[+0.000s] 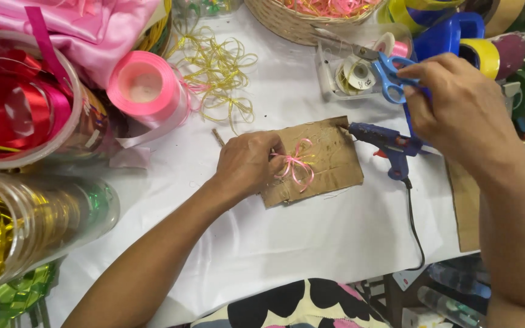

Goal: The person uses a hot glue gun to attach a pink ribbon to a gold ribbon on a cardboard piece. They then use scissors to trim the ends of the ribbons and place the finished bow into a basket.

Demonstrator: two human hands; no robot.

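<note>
My left hand [247, 164] presses its fingertips on a small pink and gold ribbon bow [296, 165] lying on a brown cardboard piece [329, 159] in the middle of the white table. My right hand [460, 106] is up at the right, its fingers closed on blue-handled scissors [390, 76] whose blades point left over a clear plastic box [350, 70]. A blue glue gun [390, 144] lies just right of the cardboard, its nozzle touching the cardboard's top corner, below my right hand.
A pink ribbon roll [144, 85] and loose gold ribbon loops [217, 70] lie at the back. Clear tubs of red [16, 103] and gold [13, 231] ribbon stand left. A wicker basket [287, 21], tape rolls [481, 54] and another cardboard sheet [463, 200] sit behind and right.
</note>
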